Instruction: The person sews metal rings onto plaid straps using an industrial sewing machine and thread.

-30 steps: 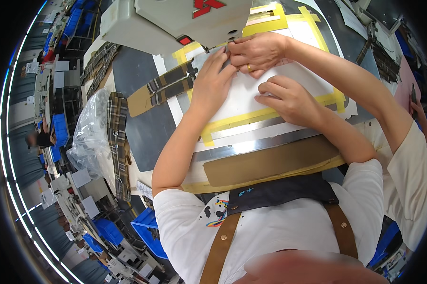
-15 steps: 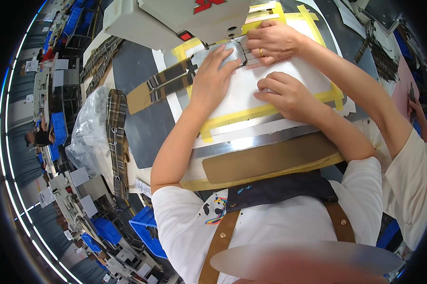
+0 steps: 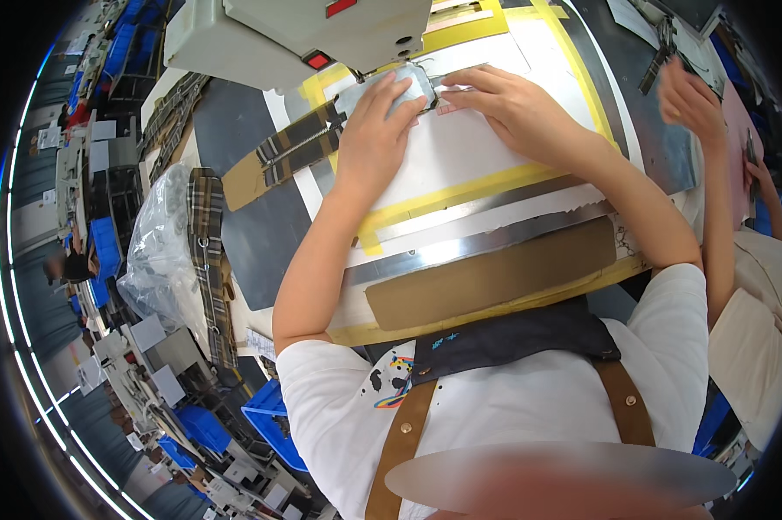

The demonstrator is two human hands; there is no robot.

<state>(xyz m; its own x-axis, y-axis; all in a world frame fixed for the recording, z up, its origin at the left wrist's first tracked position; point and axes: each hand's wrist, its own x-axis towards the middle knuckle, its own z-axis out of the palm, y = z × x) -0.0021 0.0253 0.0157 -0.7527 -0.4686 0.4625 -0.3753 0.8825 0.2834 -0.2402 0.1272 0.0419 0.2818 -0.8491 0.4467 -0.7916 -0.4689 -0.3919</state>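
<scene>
My left hand (image 3: 375, 130) lies with its fingers stretched over a grey plate (image 3: 415, 85) under the white machine head (image 3: 296, 30). Extending left from beneath the plate is a plaid fabric strip (image 3: 297, 158) with a zipper along it; a brown card (image 3: 244, 182) shows at its end. My right hand (image 3: 525, 117) reaches in from the right, its fingers extended and apart close to the plate's right edge. Near those fingertips lies a red-marked ruler strip (image 3: 446, 109). What the left palm covers is hidden.
White sheeting edged with yellow tape (image 3: 460, 198) covers the work surface. A brown board (image 3: 495, 273) lies at the near edge. Left are plaid straps with metal rings (image 3: 207, 251) and a clear plastic bag (image 3: 157, 243). A co-worker's hand (image 3: 690, 104) is at the right.
The co-worker's hand has pulled away from the plate to the far right. My right hand has moved up to the plate's right edge. My left hand stays on the plate.
</scene>
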